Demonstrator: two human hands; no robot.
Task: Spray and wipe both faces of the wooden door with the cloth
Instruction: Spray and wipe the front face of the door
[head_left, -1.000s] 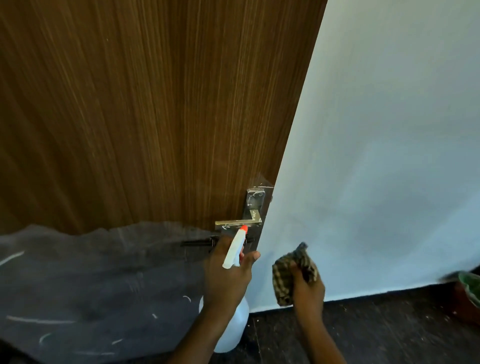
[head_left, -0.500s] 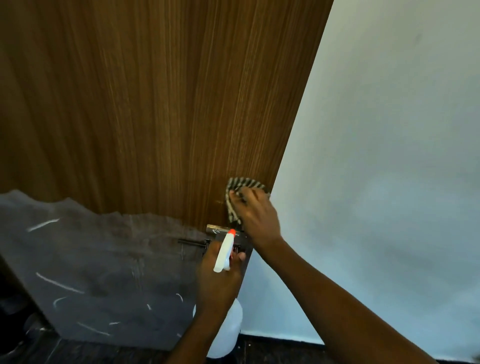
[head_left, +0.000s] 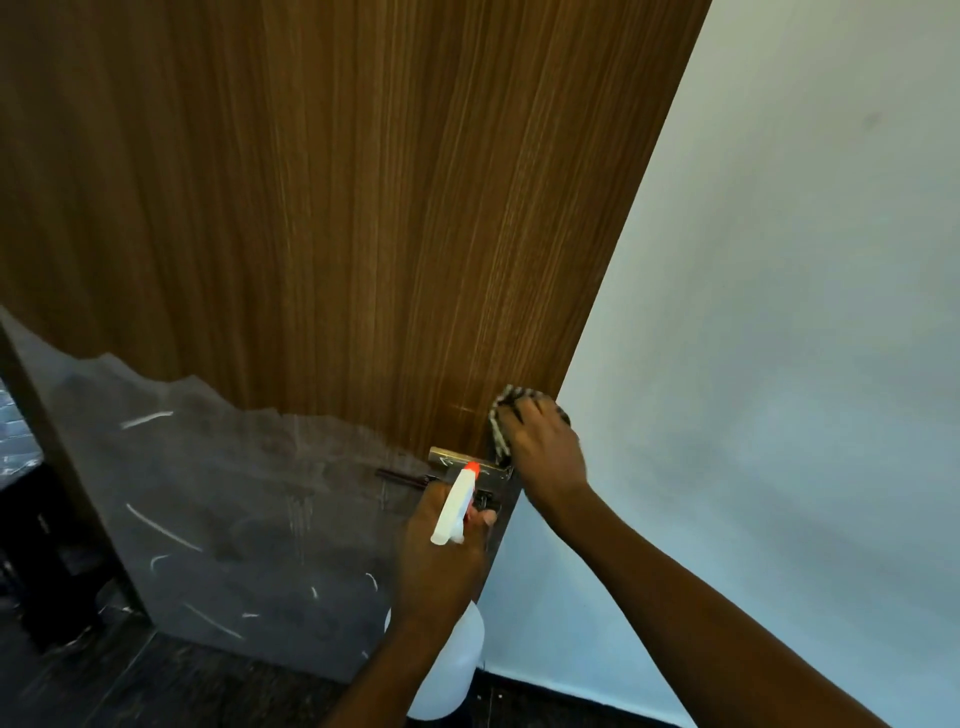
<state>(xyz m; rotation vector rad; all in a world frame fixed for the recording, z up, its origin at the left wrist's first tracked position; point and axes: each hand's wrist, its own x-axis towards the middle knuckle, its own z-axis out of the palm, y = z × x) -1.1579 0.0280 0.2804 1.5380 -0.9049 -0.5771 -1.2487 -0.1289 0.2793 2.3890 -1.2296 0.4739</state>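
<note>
The wooden door (head_left: 337, 208) fills the upper left, brown grain above and a grey protective film (head_left: 234, 519) over its lower half. My right hand (head_left: 545, 447) presses a checked cloth (head_left: 506, 402) flat against the door near its right edge, just above the metal lever handle (head_left: 462, 460). My left hand (head_left: 441, 561) grips a white spray bottle (head_left: 457, 501) with an orange nozzle tip, held just below the handle, nozzle pointing up at the door. The bottle's body (head_left: 452, 670) hangs below my wrist.
A white wall (head_left: 779, 338) stands right of the door's edge. Dark tiled floor (head_left: 156, 686) runs along the bottom. A dark door frame (head_left: 67, 478) and a dim opening lie at the far left.
My right hand rose from beside the bottle and put the cloth on the door above the handle, then slid a little toward the door's right edge. My left hand keeps the bottle in place.
</note>
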